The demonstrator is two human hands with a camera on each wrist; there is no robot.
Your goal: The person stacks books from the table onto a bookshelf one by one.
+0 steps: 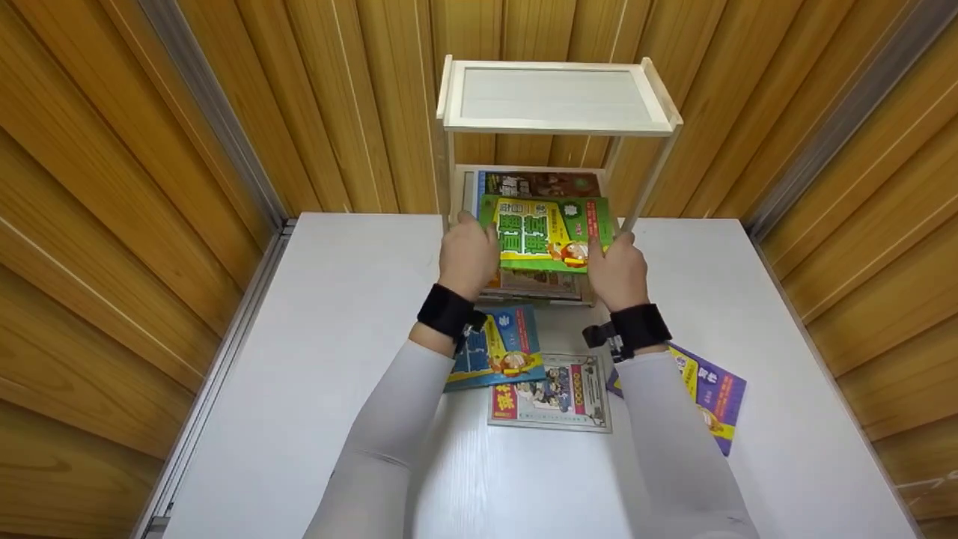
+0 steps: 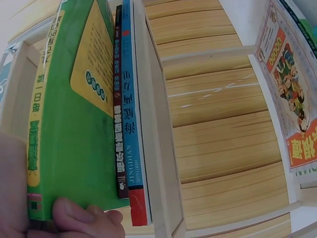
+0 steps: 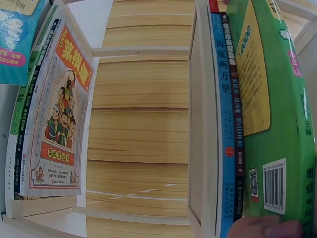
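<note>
Both hands hold a thick green book over the middle shelf of a white rack. My left hand grips its left side, with fingertips curled under it. Its right side is gripped by my right hand, fingers beneath and thumb above. The green book's underside shows in both wrist views, so it tilts up from the stack. Below it lie a dark-covered book and a book with a blue spine, flat on the shelf.
The rack's top shelf rises over the hands. A stack on the lowest shelf includes an orange-and-white comic book. On the white table, a blue book overlaps a pale illustrated book. A purple book lies under the right forearm.
</note>
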